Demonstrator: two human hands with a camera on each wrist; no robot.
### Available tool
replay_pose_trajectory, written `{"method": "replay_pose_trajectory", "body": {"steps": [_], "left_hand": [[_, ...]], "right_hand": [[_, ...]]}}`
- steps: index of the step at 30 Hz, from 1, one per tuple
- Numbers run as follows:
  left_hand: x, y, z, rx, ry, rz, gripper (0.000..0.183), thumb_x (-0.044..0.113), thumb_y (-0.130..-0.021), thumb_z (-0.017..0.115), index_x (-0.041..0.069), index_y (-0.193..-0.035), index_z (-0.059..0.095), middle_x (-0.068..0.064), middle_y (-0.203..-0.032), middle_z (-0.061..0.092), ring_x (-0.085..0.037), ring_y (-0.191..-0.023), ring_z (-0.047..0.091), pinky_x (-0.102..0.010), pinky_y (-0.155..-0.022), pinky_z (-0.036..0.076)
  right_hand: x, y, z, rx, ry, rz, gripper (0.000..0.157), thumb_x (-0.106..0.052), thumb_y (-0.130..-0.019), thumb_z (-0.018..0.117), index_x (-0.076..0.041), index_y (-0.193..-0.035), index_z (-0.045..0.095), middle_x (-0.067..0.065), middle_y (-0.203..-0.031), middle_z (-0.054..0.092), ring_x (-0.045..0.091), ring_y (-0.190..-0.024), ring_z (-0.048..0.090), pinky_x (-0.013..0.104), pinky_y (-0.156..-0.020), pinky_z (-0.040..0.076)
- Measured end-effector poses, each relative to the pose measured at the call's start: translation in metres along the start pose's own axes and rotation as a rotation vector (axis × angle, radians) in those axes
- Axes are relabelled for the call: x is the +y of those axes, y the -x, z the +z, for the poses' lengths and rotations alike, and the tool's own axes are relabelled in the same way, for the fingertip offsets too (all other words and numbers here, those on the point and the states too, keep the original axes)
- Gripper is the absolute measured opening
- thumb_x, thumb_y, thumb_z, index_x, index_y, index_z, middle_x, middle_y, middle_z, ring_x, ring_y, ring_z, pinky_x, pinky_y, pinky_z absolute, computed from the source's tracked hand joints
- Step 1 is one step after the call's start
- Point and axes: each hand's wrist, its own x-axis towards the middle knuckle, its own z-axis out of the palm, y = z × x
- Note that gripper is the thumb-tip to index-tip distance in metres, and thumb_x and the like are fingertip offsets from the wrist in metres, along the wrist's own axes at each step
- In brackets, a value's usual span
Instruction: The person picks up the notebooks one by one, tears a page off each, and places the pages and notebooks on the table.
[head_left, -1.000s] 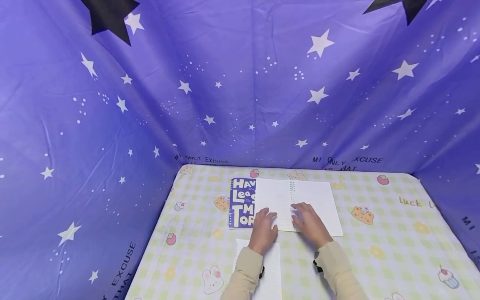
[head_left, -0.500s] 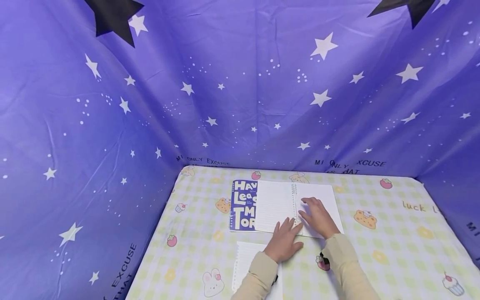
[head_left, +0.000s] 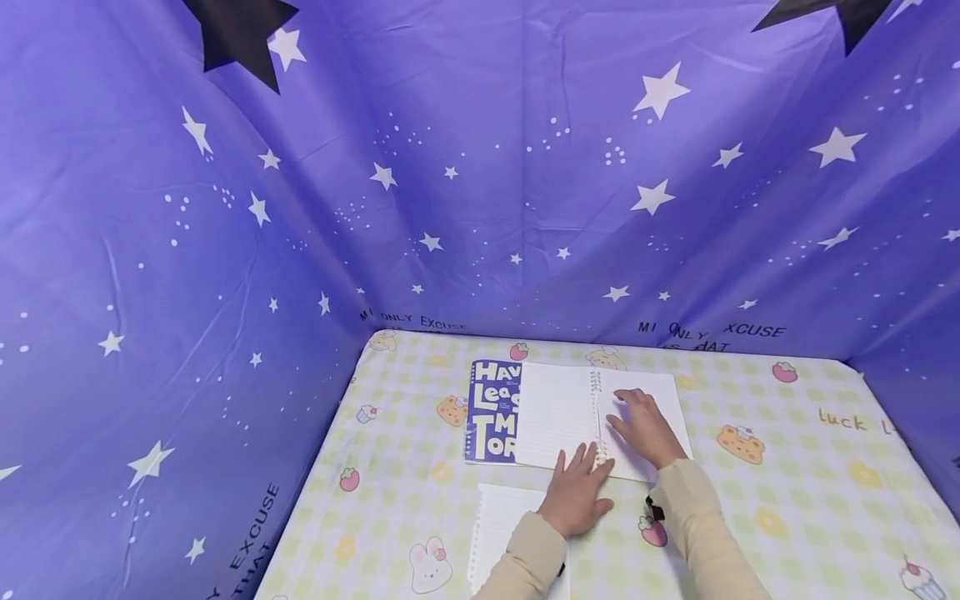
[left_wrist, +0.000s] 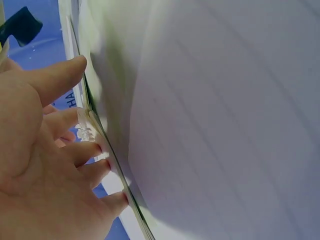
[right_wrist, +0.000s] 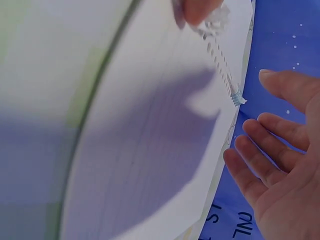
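An open spiral notebook (head_left: 557,412) with lined white pages lies near the middle of the table. Its coil binding (head_left: 596,387) runs up between the two pages. My left hand (head_left: 576,500) reaches in from the front edge, its spread fingertips at the lower end of the binding. In the left wrist view, those fingers (left_wrist: 95,172) rest along the notebook's edge. My right hand (head_left: 647,429) hovers over the right-hand page, fingers loosely spread and holding nothing; the right wrist view shows this palm (right_wrist: 290,205) apart from the paper, its shadow on the page.
A purple cover (head_left: 491,417) with big white lettering, coil holes along its left side, shows from under the left page. A loose lined sheet (head_left: 501,521) with a perforated edge lies nearer, partly under the left forearm. A starry blue-purple curtain (head_left: 480,208) encloses the patterned tablecloth (head_left: 405,467).
The left hand has shifted right, from the left page's lower edge to the binding's lower end. My right hand has moved off the binding to over the right page.
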Motion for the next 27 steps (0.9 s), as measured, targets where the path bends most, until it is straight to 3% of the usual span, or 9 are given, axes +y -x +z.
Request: {"method": "replay_pose_trajectory", "body": {"steps": [8,18,27], "left_hand": [[0.006,0.009,-0.005,-0.014,-0.007,-0.006,0.064,0.048,-0.093,0.062,0.032,-0.151,0.041,-0.002,-0.160,0.034,-0.017,-0.149,0.029,-0.044,-0.120,0.030],[0.004,0.016,-0.014,-0.001,0.019,0.018,0.063,0.044,-0.091,0.066,0.031,-0.149,0.044,-0.002,-0.158,0.038,-0.018,-0.147,0.034,-0.044,-0.118,0.033],[0.006,0.019,-0.014,-0.033,0.034,0.002,0.064,0.044,-0.092,0.065,0.032,-0.150,0.042,-0.001,-0.159,0.035,-0.016,-0.148,0.031,-0.044,-0.120,0.030]], "right_hand": [[0.004,-0.008,-0.001,-0.002,0.042,-0.043,0.053,-0.011,-0.091,0.067,0.009,-0.136,0.050,0.033,-0.131,0.053,0.050,-0.124,0.044,0.064,-0.108,0.035],[0.021,-0.018,0.008,-0.027,0.064,-0.048,0.060,-0.022,-0.091,0.069,0.010,-0.137,0.049,0.034,-0.140,0.048,0.054,-0.135,0.035,0.069,-0.111,0.027],[0.033,-0.024,0.012,-0.138,0.080,0.032,0.090,-0.041,-0.088,0.071,0.014,-0.147,0.031,0.037,-0.152,0.026,0.055,-0.143,0.017,0.073,-0.114,0.008]]}}
